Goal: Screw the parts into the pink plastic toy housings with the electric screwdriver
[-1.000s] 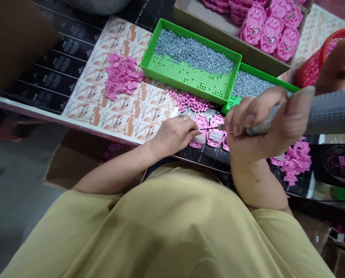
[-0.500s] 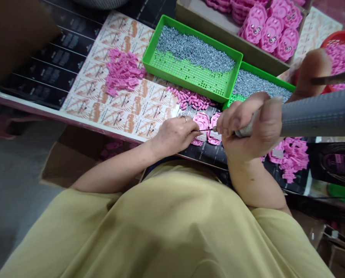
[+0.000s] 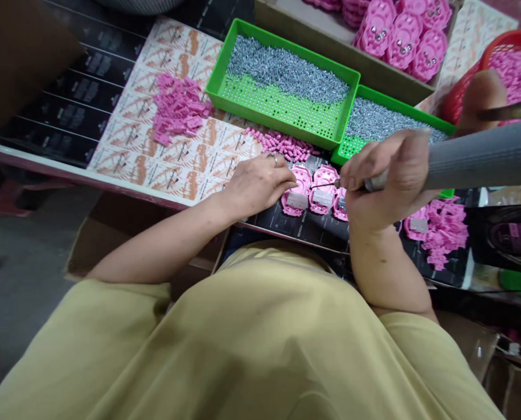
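Observation:
My right hand point(image 3: 387, 175) is wrapped round a grey electric screwdriver point(image 3: 483, 154), held almost level. Its thin bit points left, over the second pink plastic case point(image 3: 324, 189) in a row near the table's front edge. Whether the tip touches that case I cannot tell. At the left end of the row, my left hand point(image 3: 260, 184) has its fingers curled together, fingertips at the upper left edge of another pink plastic case point(image 3: 297, 191). Silvery metal plates show on these cases. The right hand partly covers a third case point(image 3: 340, 204).
Green trays point(image 3: 282, 119) point(image 3: 354, 149) hold many small screws. Small pink cylinders point(image 3: 282, 144) lie before them, with pink plastic pieces point(image 3: 179, 108) to the left and another pink pile point(image 3: 446, 230) right. Behind stand a cardboard box point(image 3: 343, 64) of cases and a red basket point(image 3: 455, 96).
The screwdriver bit has shifted right, from my left fingertips over the first case to the second case. My left hand has drawn back slightly left. The whole view has shifted a little.

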A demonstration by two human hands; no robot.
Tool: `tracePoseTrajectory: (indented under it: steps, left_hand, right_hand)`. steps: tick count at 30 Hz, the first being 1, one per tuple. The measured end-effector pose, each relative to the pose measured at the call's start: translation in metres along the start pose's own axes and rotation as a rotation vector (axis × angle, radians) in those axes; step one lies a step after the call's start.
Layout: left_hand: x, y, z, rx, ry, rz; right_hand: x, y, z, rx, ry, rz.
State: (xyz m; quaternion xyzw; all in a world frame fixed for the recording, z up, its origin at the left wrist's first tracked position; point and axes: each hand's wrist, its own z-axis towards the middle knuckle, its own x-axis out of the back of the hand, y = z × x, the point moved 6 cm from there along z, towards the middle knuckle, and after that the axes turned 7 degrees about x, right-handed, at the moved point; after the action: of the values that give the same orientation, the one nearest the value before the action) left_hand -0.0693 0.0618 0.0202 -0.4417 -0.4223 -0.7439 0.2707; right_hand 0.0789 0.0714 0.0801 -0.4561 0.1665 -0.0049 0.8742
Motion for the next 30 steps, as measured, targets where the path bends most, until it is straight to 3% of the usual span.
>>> tracePoseTrajectory:
  steps: [2,6,11,18,30]
  left_hand:
    - [-0.011,0.001,0.008,-0.026,-0.067,0.025]
    - [-0.02,-0.001,0.015,-0.051,-0.156,0.04]
    - [-0.004,0.004,0.002,-0.052,-0.068,-0.016]
    - [-0.006,0.034,-0.017,-0.127,-0.039,0.228]
    - [-0.002,0.025,-0.019,-0.085,-0.078,0.188]
  right_hand:
    - [0.008,-0.007,0.003,0.098,0.123,0.063]
    - [0.014,-0.009,0.005,0.039,0.125,0.09]
    - [0.019,-0.007,0.004,-0.059,0.106,0.068]
    - [0.021,0.0,0.003,0.048,0.084,0.026]
    - [0.022,-0.001,-0.003,0.016,0.133,0.107]
